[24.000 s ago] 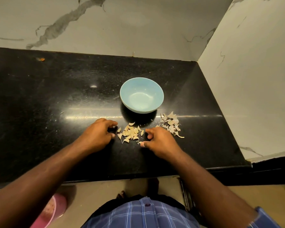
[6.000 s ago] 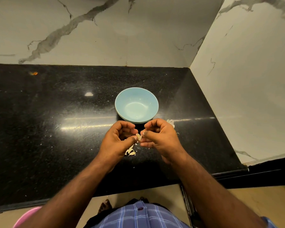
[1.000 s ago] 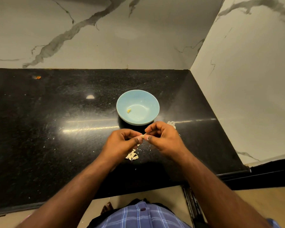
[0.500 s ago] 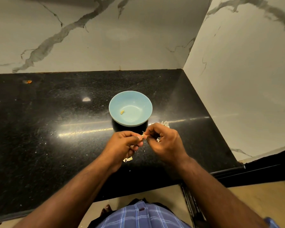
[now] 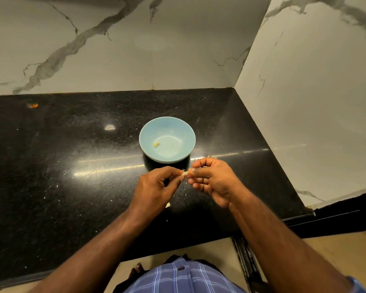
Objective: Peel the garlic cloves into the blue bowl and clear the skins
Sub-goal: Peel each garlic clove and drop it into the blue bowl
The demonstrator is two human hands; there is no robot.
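A: Two hands meet just in front of the blue bowl [image 5: 167, 123] on the black worktop [image 5: 61, 166]. The left hand [image 5: 156, 187] and the right hand [image 5: 213, 180] share one garlic clove [image 5: 185, 173], pinched between the curled fingers and thumb of each.

B: And where does that clove sit relative to the bowl?

A: Held in the air just on the near side of the bowl's rim, a little toward its right. The other fingers of both hands are bent inward; the right thumb [image 5: 195, 170] lies along the top of the clove.

B: Anything inside the bowl?

A: One small yellowish peeled clove [image 5: 156, 145] lies on the left of the bowl's floor, with a tiny pale fleck nearer the front wall.

B: What of the skins?

A: A single pale scrap of skin [image 5: 167, 205] lies on the worktop on the near side of the bowl, beside the left wrist. A few more skins [image 5: 208, 156] just peek out above the right hand's knuckles, right of the bowl. Fine white flecks dot the worktop around both hands.

B: The surroundings?

A: Marble-veined walls [image 5: 135, 49] stand behind and to the right of the bowl. An orange crumb [image 5: 33, 105] sits far left of it, near the back wall. A blue checked shirt [image 5: 178, 280] shows at the bottom edge.
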